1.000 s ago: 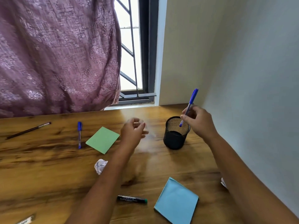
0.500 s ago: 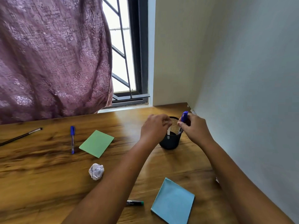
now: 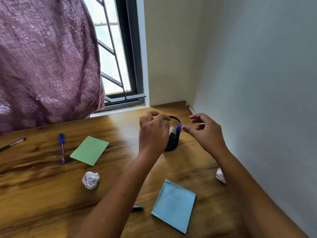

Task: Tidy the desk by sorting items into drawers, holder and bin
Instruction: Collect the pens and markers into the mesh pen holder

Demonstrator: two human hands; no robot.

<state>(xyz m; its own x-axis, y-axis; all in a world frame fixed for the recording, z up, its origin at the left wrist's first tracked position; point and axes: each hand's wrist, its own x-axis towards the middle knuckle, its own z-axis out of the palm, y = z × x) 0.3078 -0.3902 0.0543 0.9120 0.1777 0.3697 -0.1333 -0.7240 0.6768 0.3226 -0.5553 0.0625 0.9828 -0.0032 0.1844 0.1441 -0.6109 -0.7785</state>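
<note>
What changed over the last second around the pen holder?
The right hand lowered the blue pen into the mesh holder and let go; its cap now sticks up at the rim. The left hand moved right to the holder's rim and holds nothing. The other blue pen, green note, crumpled paper, blue note and marker lie as before.

We see the left forearm (image 3: 130, 182) and right forearm (image 3: 243, 177) bare, with no covering from the wrist to the lower edge. The left hand (image 3: 153, 133) just left of the black mesh holder (image 3: 172, 143) and the right hand (image 3: 205, 133) just right of it are bare too. Blur softens both, so finer marks may escape us.
</note>
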